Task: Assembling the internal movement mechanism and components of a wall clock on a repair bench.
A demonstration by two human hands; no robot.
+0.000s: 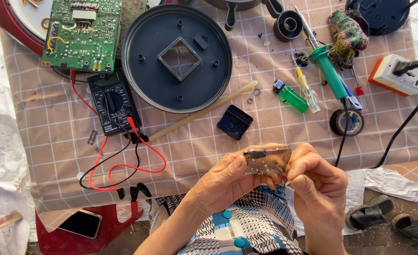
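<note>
Clear plastic with metal parts inside, a small flat mechanism [267, 160] sits pinched between both hands at the near edge of the table, just above the person's patterned lap. The left hand [225, 182] closes on its left end with thumb over the top, and the right hand [312, 177] clamps its right end, fingers curled tight. Just beyond the hands lies a small black square cover [235, 122], and a pale stick [204, 111] runs slantwise to its left. Farther off rests a round dark plastic disc [177, 57] with a square opening. To the left lies a black multimeter [113, 102] with red and black leads [124, 166], and a green circuit board [83, 34] beyond it. To the right are a green lighter [291, 97], a green-handled soldering iron [329, 71], a roll of black tape [346, 122] and a white power strip [400, 74].
</note>
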